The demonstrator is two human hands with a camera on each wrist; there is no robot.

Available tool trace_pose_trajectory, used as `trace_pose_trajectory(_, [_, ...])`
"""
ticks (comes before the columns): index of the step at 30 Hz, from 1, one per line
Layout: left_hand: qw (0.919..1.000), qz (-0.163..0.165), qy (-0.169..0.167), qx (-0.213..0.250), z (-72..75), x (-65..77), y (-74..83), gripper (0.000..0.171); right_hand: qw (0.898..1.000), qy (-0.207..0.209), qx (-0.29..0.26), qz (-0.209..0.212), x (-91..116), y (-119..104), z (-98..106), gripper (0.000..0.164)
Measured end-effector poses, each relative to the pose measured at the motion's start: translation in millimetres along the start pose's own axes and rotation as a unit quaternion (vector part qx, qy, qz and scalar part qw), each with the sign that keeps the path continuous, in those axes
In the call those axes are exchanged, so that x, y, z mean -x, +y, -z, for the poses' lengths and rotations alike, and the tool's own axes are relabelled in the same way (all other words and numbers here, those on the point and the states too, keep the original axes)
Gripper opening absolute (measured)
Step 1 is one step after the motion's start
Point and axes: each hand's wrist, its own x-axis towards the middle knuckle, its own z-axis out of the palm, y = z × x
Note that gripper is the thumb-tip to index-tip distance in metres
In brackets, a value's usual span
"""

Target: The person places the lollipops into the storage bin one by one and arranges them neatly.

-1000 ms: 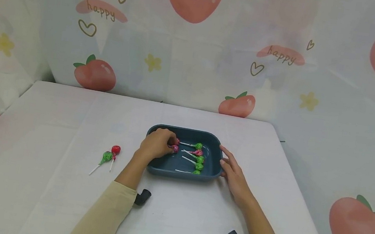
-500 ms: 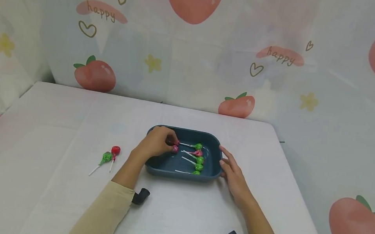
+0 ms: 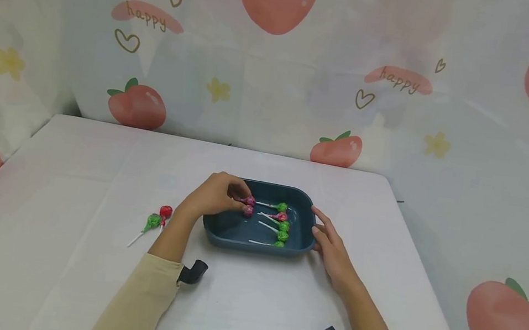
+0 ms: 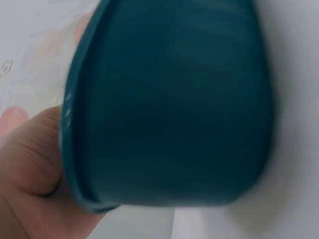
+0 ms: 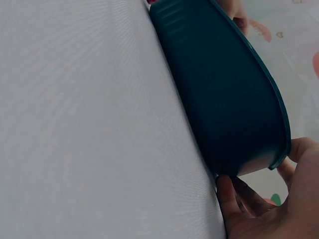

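Observation:
A dark teal tray sits on the white table with several lollipops inside. Its left end holds two purple-pink lollipops, an upper one and a lower one. My left hand reaches over the left rim, thumb and forefinger pinching at the upper one; their sticks are mostly hidden. At the tray's right end, my right hand holds the wall, fingers at the rim and near the base in the right wrist view. Green lollipops and a pink one lie along the tray's right side.
Outside the tray, to its left, a green lollipop and a red lollipop lie side by side on the table. A patterned cloth hangs behind the table. The tray's outer wall fills most of the left wrist view.
My left wrist and back of the hand have shifted left and slightly away, while the fingertips stay by the two purple-pink lollipops. My right hand has held its place.

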Motion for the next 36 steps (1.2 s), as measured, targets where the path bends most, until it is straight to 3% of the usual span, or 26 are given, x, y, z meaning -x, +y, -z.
trace_pose_trajectory(6, [0.9991,0.002,0.011,0.04,17.9,7.4,-4.9,0.028,1.0,-0.003,-0.003,0.004,1,-2,2,0.05])
trace_pose_trajectory(14, [0.9969,0.048,0.035,0.051,42.5,24.4,-12.5,0.03,1.0,0.001,-0.004,0.004,3,-2,2,0.05])
trace_pose_trajectory(26, [0.9912,0.077,0.069,0.083,68.5,57.2,-51.2,0.037,1.0,-0.003,0.008,0.003,2,2,4,0.051])
trace_pose_trajectory(33, [0.9867,0.14,0.041,0.072,82.1,76.9,-72.6,0.042,1.0,-0.002,0.006,0.001,0,2,1,0.05])
trace_pose_trajectory(36, [0.9853,0.151,0.023,0.078,84.2,81.6,-77.4,0.041,1.0,0.001,0.007,0.001,0,2,1,0.05])
